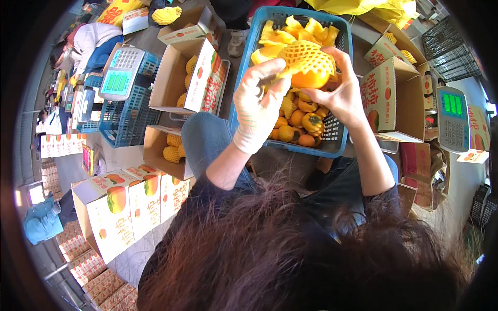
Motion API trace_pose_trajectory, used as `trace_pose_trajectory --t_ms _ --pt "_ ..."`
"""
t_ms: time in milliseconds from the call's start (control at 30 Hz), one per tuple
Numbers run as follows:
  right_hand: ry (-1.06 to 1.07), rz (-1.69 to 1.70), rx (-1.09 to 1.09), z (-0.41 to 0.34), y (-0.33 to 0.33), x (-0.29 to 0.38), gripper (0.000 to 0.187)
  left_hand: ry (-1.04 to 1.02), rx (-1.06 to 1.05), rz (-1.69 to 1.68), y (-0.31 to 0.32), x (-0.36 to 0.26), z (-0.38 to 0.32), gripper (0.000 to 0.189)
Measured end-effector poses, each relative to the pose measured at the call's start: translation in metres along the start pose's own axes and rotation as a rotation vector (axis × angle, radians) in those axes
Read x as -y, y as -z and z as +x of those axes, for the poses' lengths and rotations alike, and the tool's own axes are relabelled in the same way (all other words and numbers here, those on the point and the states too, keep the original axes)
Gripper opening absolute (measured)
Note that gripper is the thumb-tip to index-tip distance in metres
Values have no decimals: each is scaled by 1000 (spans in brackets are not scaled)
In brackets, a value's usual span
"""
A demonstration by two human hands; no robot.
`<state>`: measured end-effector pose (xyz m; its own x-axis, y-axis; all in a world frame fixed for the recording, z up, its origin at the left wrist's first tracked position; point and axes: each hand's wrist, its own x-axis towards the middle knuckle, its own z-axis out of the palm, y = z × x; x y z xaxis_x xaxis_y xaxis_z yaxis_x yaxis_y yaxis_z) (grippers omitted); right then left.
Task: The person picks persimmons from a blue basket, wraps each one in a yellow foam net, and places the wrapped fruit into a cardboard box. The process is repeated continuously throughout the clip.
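Above a blue plastic crate (242, 74), my two hands hold an orange persimmon (311, 79) partly covered by a yellow foam net sleeve (305, 54). My left hand (256, 105), in a pale knitted glove with bare fingertips, pinches the sleeve's edge at the left. My bare right hand (342, 89) grips the fruit and net from the right, thumb below and fingers above. Loose persimmons (297, 120) lie in the crate's near part; empty yellow foam nets (299, 29) are heaped in its far part. The fruit's underside is partly hidden.
Open cartons with netted fruit (171, 149) stand at the left, near a digital scale (121, 74) on blue crates. An open carton (408, 101) and another scale (452, 116) are at the right. Printed cartons (113, 214) stand lower left. A person (91, 46) bends at the upper left.
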<state>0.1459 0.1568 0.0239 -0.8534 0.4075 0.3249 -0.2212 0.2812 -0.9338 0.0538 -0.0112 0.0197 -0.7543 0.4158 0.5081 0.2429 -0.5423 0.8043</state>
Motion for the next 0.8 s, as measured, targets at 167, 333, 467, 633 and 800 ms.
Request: trace_pose_trajectory --t_ms 167,333,467,633,800 --pt "-35 19 104 -13 -15 -12 76 604 -140 -214 9 1 -22 52" --pt "-108 37 300 -22 -32 2 83 677 -259 -592 50 -35 -33 43" --pt "-157 -21 190 -16 -20 1 72 490 -584 -420 162 -81 -45 45" --pt "-223 -132 245 -22 -15 -15 61 369 -808 130 311 -102 -116 57" --pt "-146 -178 259 -21 -20 -13 56 956 -896 1192 350 -94 -157 90"
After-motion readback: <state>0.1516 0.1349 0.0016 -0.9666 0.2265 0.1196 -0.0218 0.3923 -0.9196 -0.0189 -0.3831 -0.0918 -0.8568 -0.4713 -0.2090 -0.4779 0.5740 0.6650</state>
